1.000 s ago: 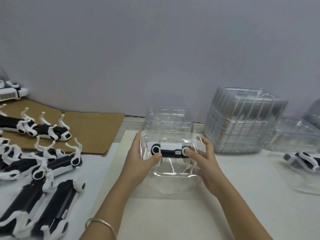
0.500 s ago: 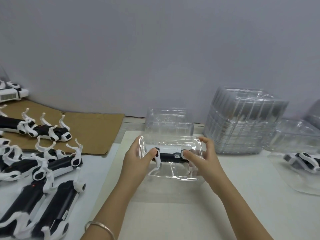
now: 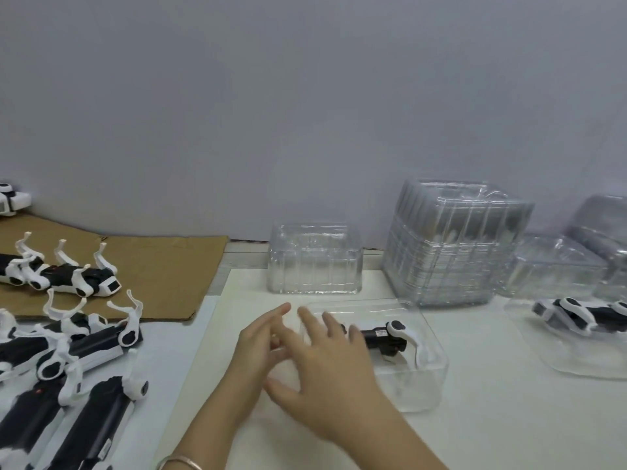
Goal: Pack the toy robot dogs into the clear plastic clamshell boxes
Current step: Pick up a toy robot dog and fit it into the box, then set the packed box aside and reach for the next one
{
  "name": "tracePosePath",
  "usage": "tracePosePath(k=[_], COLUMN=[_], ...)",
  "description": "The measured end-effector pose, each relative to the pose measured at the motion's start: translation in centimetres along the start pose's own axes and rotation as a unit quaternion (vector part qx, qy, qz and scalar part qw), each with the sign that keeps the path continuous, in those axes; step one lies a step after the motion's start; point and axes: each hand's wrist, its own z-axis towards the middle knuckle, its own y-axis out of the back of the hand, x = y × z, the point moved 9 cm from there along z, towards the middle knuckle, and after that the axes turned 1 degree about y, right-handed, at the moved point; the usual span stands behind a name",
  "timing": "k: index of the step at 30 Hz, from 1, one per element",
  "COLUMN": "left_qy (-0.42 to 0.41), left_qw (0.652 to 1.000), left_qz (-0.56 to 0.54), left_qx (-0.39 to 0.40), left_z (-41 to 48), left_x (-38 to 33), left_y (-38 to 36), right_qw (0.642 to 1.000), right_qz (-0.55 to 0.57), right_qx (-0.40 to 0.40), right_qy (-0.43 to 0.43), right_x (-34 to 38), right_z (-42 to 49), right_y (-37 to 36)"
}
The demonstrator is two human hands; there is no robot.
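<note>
A black and white toy robot dog (image 3: 386,336) lies inside a shut clear clamshell box (image 3: 425,391) on the white mat, right of centre. My right hand (image 3: 325,368) is spread with straight fingers over the box's left end; it looks blurred and grips nothing. My left hand (image 3: 258,344) hovers just left of it, fingers straight, holding nothing. Several loose robot dogs (image 3: 95,340) lie on the left. Another dog (image 3: 576,315) sits in a clear box (image 3: 583,364) at the far right.
An empty clamshell box (image 3: 315,262) stands at the back centre, beside a tall stack of nested clamshells (image 3: 454,245). More clear boxes (image 3: 556,266) stand behind the right one. Brown cardboard (image 3: 169,273) lies under the far left dogs. A grey wall bounds the back.
Both hands held the box with the dog in it; now they have let go and opened. The box lies further right on the mat.
</note>
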Motion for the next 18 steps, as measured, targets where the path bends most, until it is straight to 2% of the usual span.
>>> tracePosePath(k=[3, 6, 12, 18], left_qy=[-0.03, -0.031, -0.04, -0.051], left_qw=[0.998, 0.998, 0.998, 0.998], left_qz=[-0.047, -0.055, -0.03, -0.02], left_qx=[-0.023, -0.03, -0.035, -0.031], left_z=[0.1, 0.4, 0.6, 0.6], left_x=[-0.2, -0.1, 0.0, 0.1], left_y=[0.9, 0.9, 0.7, 0.7], right_qw=[0.992, 0.984, 0.981, 0.985], right_qz=[-0.094, -0.119, -0.137, -0.124], right_qx=[-0.087, -0.131, -0.088, -0.067], right_qy=[0.004, -0.03, -0.103, -0.099], right_x=[-1.3, -6.3, -18.7, -23.7], right_z=[-0.6, -1.5, -4.8, -7.3], right_y=[0.9, 2.3, 4.7, 6.3])
